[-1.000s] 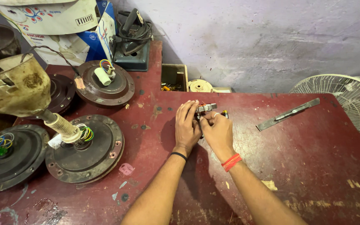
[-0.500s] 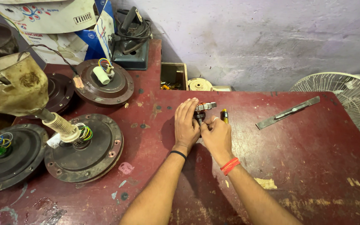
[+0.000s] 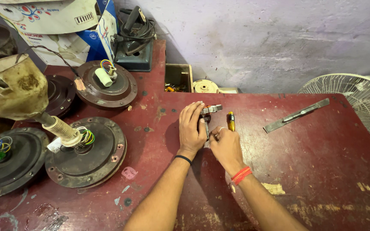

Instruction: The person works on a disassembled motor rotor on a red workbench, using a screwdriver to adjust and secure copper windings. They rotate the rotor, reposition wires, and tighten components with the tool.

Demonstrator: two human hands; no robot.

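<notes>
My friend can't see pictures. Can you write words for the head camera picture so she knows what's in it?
Two hands, left hand and right hand, press a small metal tool onto a red table. A yellow-handled screwdriver lies beside them, ceiling fan motors at the left.

I saw the left hand [image 3: 192,128] pressed flat on a small metal tool [image 3: 210,109] on the red table [image 3: 322,162], the right hand [image 3: 225,145] beside an amber-handled screwdriver [image 3: 231,121].

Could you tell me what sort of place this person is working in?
Probably a small fan-repair workshop. Opened ceiling-fan motors with loose coloured wires sit on a worn red workbench, a table-fan guard leans at the right, and both hands work a small metal part.
</notes>
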